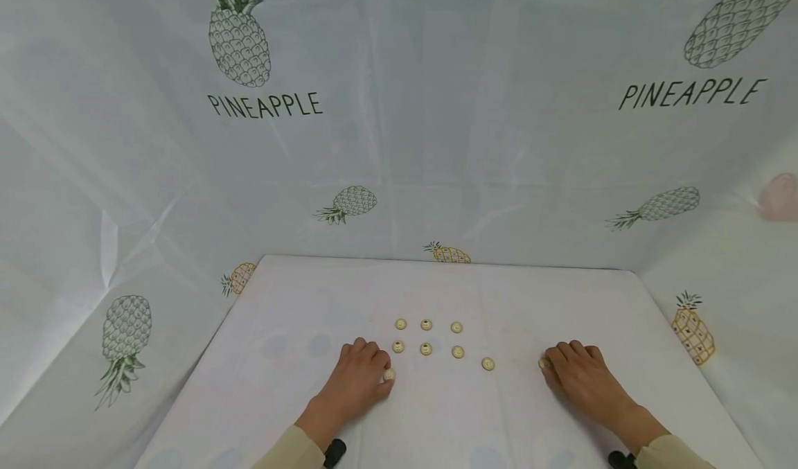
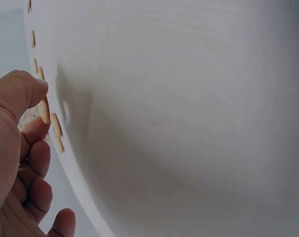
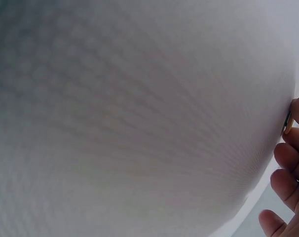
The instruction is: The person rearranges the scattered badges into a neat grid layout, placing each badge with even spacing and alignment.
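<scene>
Near the table's middle my left hand point(image 1: 354, 383) pinches a small round beige disc point(image 1: 389, 374) between thumb and index finger. The left wrist view shows this disc point(image 2: 45, 109) edge-on, thin and tan, with the other fingers curled loosely below. Over to the right, my right hand point(image 1: 586, 382) pinches another beige disc point(image 1: 543, 363), mostly covered by the fingertips. At the edge of the right wrist view that disc point(image 3: 288, 123) is seen close over the white surface. Between the hands lie several similar discs point(image 1: 426, 349), flat, with ringed faces and darker centres.
Six of the discs form two rows, and a single disc point(image 1: 488, 364) lies to their right. The white-covered table point(image 1: 299, 289) ends at a back edge against a pale curtain point(image 1: 436, 109) printed with pineapples. More curtain hangs at both sides.
</scene>
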{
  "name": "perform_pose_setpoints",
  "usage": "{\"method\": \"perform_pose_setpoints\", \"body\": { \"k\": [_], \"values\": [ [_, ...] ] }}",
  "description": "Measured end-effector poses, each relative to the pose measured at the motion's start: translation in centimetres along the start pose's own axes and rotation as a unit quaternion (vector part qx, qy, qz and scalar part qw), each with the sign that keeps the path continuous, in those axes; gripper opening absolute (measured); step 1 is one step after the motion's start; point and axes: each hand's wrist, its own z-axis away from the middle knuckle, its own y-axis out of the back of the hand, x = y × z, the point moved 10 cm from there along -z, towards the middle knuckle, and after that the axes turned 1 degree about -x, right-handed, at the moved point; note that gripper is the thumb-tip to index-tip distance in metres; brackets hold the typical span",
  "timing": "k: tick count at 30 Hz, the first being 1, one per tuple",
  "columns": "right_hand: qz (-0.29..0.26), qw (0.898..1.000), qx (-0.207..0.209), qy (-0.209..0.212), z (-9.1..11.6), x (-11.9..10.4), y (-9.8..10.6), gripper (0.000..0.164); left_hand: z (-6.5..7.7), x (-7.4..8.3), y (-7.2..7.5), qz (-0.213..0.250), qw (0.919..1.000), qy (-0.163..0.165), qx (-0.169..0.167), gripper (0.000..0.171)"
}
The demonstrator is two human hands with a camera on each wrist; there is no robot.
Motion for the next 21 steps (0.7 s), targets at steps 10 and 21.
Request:
{"method": "perform_pose_setpoints", "body": {
  "k": [10, 21],
  "values": [
    [-0.002, 1.0, 0.014, 0.001, -0.06, -0.04, 0.45, 0.053, -0.46, 0.47, 0.05, -0.004, 0.9999, -0.009, 0.003, 0.02],
    [-0.006, 1.0, 0.003, -0.006, -0.14, -0.1, 0.49, 0.045, -0.43, 0.43, -0.37, 0.013, 0.9995, 0.002, -0.029, 0.023]
  ]
}}
